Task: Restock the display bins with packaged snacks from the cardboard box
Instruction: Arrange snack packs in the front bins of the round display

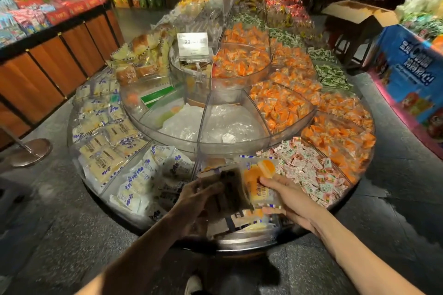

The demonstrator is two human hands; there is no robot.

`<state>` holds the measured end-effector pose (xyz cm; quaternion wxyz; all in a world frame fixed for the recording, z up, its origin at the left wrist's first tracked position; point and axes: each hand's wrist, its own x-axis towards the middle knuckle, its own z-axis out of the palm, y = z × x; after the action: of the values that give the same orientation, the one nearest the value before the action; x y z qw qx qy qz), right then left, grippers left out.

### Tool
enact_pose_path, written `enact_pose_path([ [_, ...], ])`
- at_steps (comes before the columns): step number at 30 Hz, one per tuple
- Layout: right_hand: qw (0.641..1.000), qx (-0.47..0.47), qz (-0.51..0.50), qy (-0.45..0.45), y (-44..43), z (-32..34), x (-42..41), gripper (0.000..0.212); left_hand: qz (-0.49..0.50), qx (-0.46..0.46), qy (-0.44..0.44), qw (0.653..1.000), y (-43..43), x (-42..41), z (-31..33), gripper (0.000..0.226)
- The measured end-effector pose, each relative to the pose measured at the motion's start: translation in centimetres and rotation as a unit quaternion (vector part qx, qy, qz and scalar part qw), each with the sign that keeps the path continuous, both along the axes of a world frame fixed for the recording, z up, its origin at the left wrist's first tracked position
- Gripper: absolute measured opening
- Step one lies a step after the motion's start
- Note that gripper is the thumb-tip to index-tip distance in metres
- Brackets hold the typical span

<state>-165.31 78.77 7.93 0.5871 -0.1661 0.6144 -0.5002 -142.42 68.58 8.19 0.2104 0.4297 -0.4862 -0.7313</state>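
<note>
Both hands hang over the nearest wedge-shaped bin (242,235) of a round, tiered display made of clear, glossy plastic. The left hand (199,196) curls its fingers round a dark flat packet (227,190), which is blurred. The right hand (285,195) pinches a shiny clear packet (257,182) between thumb and fingers; it shows a soft orange-yellow cake inside and has a blue-checked edge. The 2 packets touch side by side. To the left lie pillowy white and blue packets (141,175), to the right small crinkly pink and white sachets (309,167). Higher tiers hold orange wrapped sweets (242,60) behind a white square price card (192,44). The cardboard box (357,14) stands well apart at the back right with its flaps open, on a dark stool (347,43)
</note>
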Motion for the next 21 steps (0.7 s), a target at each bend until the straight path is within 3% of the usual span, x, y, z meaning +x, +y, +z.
enact_pose_path([
  [3, 1.000, 0.013, 0.005, 0.008, 0.2, -0.5, 0.3, 0.041, 0.055, -0.022, -0.023, 0.998, -1.2, 2.0, -0.3, 0.037],
  [6, 0.999, 0.035, -0.014, 0.029, 0.0, -1.6, 0.3, 0.042, 0.112, -0.009, -0.039, 0.993, -2.9, 4.2, -1.1, 0.025],
  [10, 0.995, 0.070, -0.063, 0.015, -1.4, -2.6, 0.8, 0.033, 0.161, 0.021, -0.039, 0.986, -5.7, 6.5, -1.8, 0.037],
  [13, 0.993, 0.074, -0.092, -0.011, -3.5, -2.9, 2.1, 0.034, 0.163, 0.035, -0.043, 0.985, -7.8, 7.5, -1.8, 0.016],
  [17, 0.982, 0.088, -0.160, -0.044, -7.8, -4.0, 5.2, 0.009, 0.161, 0.034, -0.042, 0.985, -10.5, 8.1, -2.1, 0.012],
  [21, 0.966, 0.109, -0.229, -0.053, -12.8, -6.5, 8.0, 0.029, 0.149, 0.027, -0.046, 0.987, -12.7, 8.4, -2.5, 0.014],
])
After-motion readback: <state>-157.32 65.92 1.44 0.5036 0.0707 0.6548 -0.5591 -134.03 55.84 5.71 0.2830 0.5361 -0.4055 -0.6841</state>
